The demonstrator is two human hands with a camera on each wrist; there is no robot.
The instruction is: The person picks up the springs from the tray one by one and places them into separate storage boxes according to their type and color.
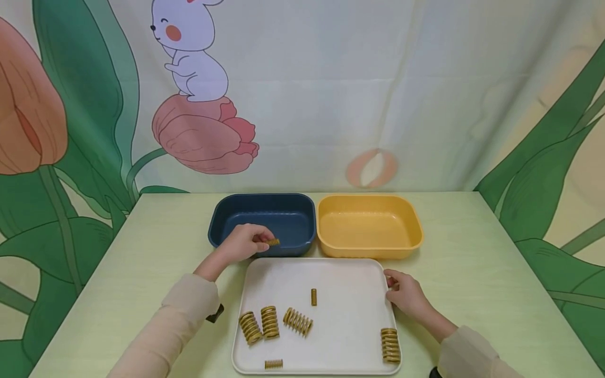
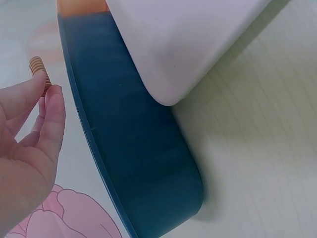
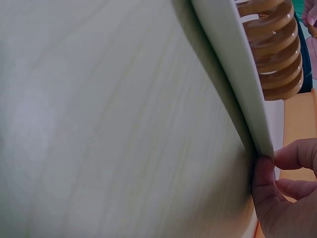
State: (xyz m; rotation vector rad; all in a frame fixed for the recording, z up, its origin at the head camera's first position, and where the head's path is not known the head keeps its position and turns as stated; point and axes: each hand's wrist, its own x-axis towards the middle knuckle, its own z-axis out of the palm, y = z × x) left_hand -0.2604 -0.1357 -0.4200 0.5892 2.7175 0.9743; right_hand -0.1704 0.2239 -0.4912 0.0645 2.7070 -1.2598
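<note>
My left hand (image 1: 243, 242) pinches a small gold coil spring (image 1: 273, 242) between thumb and fingertips, over the front of the blue bin (image 1: 295, 223). In the left wrist view that spring (image 2: 38, 67) pokes up from the fingertips. My right hand (image 1: 410, 296) grips the right rim of the white tray (image 1: 350, 320); the right wrist view shows its thumb and fingers on either side of that edge. On the tray, three large springs lie at the left, one large spring (image 1: 390, 345) near the right rim, a small spring (image 1: 314, 297) toward the middle and another small spring (image 1: 273, 364) along the front.
A yellow bin (image 1: 371, 253) stands right of the blue one, both just behind the tray. The pale green table (image 1: 472, 252) reaches back to a printed curtain (image 1: 302, 105) with a rabbit and flowers.
</note>
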